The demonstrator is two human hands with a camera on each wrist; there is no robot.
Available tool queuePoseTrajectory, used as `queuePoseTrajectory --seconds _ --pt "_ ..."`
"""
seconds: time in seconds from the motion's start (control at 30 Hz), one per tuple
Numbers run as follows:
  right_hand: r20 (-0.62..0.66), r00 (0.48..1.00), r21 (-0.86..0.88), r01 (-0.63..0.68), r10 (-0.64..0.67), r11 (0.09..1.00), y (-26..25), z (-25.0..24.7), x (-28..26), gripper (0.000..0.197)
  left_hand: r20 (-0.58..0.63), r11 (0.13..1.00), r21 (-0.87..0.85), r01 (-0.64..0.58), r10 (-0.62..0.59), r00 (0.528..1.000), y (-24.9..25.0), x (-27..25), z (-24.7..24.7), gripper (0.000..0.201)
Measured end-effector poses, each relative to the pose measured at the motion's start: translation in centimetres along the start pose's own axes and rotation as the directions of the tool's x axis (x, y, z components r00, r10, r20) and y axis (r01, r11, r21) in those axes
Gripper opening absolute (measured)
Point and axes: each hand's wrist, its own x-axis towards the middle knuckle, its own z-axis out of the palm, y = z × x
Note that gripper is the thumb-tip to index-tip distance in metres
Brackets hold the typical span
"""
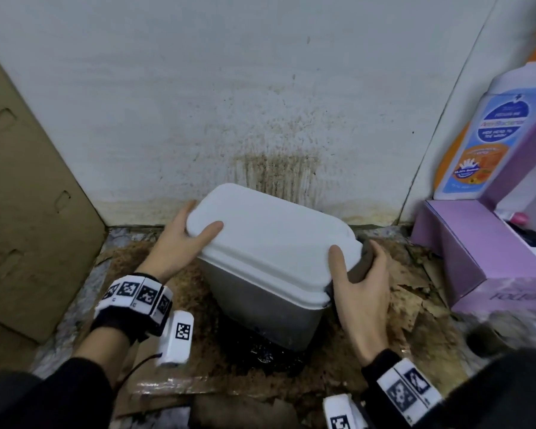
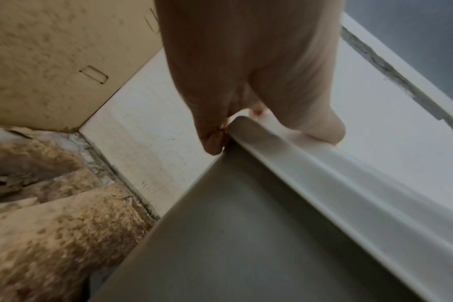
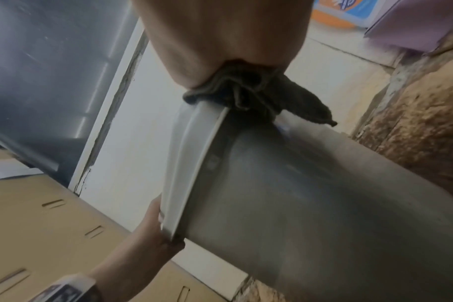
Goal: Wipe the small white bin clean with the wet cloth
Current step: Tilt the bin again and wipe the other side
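Observation:
The small white bin stands in the middle of the head view, lid closed, its grey side facing me. My left hand grips the lid's left corner, thumb on top and fingers behind; the left wrist view shows that hand at the lid rim. My right hand holds the lid's right end with a dark wet cloth pressed between palm and bin. In the right wrist view the cloth is bunched under my right hand against the bin.
A stained white wall rises right behind the bin. Leaning cardboard blocks the left. A purple box and a large bottle stand at the right. Dirty, torn cardboard covers the floor, with something black under the bin.

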Motion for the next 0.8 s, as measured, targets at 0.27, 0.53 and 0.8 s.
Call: queuePoseTrajectory --seconds 0.27,0.53,0.8 --pt "-0.026 1.0 0.087 0.001 0.002 0.996 1.8 -0.7 0.7 0.047 -0.175 0.995 -0.095 0.03 -0.047 0.984 -0.6 -0.2 2.8 0.09" --pt "-0.067 0.998 0.031 0.019 -0.017 0.999 1.5 -3.1 5.4 0.039 -0.342 0.963 -0.22 0.158 -0.228 0.912 1.5 -4.2 5.9 0.085" --pt "0.627 0.779 -0.144 0.11 0.005 0.983 -1.1 -2.2 12.7 0.047 -0.276 0.915 -0.396 0.084 -0.205 0.939 3.3 -7.8 9.6 0.105"
